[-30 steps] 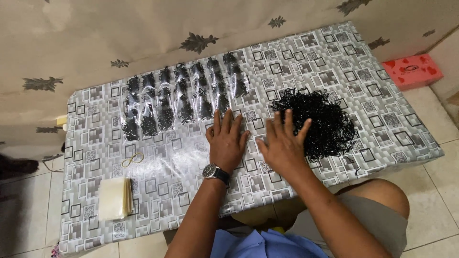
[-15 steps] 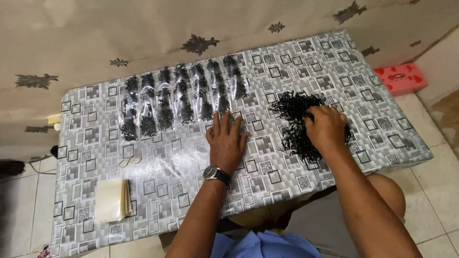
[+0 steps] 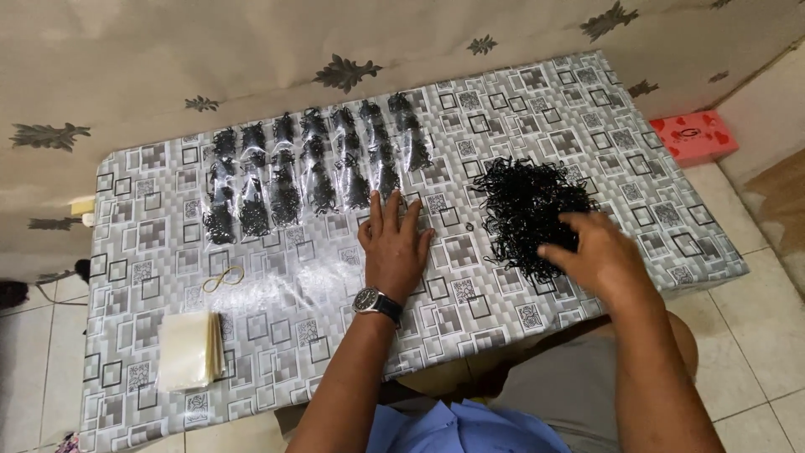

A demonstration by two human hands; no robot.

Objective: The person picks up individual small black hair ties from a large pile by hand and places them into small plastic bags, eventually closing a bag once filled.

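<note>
The loose heap of small black elastic bands (image 3: 528,210) is seen on the right part of the grey patterned surface (image 3: 151,243). The left hand (image 3: 394,247) is laid flat with spread fingers, holding nothing. The right hand (image 3: 599,256) is placed on the heap's near edge; its grip cannot be told.

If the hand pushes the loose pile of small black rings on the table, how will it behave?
The loose pile of small black rings would probably spread, not slide whole: its edges look straggly. The rings seem thin and light, likely tangling together. The right hand rests at its near edge.
</note>
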